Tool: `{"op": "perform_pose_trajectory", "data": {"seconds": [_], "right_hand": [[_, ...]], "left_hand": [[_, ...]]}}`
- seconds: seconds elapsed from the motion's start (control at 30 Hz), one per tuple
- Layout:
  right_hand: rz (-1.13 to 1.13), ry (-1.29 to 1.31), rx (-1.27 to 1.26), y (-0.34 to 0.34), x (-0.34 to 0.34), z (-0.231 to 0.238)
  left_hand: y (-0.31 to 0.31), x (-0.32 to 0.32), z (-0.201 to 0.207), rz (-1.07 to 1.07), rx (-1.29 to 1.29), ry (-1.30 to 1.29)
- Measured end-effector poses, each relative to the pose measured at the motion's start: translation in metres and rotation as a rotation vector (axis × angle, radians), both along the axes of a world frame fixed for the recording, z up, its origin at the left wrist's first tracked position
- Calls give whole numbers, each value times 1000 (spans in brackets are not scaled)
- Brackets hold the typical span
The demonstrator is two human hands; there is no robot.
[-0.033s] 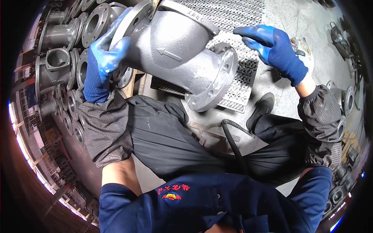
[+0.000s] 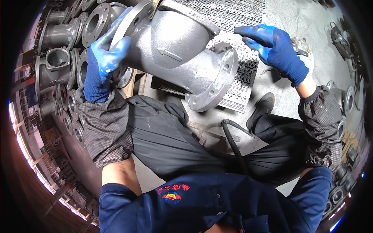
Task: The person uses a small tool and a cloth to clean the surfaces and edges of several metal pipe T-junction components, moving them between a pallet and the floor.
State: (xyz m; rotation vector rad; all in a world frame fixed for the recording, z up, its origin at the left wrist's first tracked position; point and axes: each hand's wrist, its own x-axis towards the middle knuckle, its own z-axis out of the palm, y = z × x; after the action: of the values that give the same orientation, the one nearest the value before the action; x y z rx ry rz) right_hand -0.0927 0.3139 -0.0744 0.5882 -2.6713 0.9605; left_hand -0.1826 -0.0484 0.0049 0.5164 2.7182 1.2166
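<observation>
A large grey cast-iron valve body (image 2: 175,42) lies tilted in front of me, with a round flange at each end and a raised arrow on its side. My left hand (image 2: 107,54), in a blue coated glove, grips the flange at its left end, thumb on the near side and fingers along the rim. My right hand (image 2: 274,48), gloved the same way, is held in the air to the right of the body, apart from it. Its fingers are stretched out with nothing in them. What supports the valve body is partly hidden beneath it.
Stacked flanged castings (image 2: 58,35) crowd the left side. A ridged metal grating (image 2: 237,89) lies under and behind the valve body. A black hose (image 2: 233,143) curves up between my legs. More castings (image 2: 347,99) stand at the far right, and a wooden piece (image 2: 130,87) shows below the body.
</observation>
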Motion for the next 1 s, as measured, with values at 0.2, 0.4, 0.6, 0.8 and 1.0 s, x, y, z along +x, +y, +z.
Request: {"op": "perform_pose_trajectory", "data": {"seconds": [0.2, 0.4, 0.6, 0.8, 1.0], "right_hand": [[-84, 70, 43, -11, -1, 9], [-86, -217, -523, -23, -14, -6], [-324, -362, -108, -67, -28, -4], [-212, -476, -350, -48, -19, -18], [-147, -480, -651, -51, -41, -44]], "left_hand": [[0, 3, 1, -38, 39, 17], [3, 3, -1, -36, 48, 18], [4, 5, 3, -15, 20, -4], [2, 6, 3, -70, 66, 27], [-1, 7, 4, -39, -2, -10]]}}
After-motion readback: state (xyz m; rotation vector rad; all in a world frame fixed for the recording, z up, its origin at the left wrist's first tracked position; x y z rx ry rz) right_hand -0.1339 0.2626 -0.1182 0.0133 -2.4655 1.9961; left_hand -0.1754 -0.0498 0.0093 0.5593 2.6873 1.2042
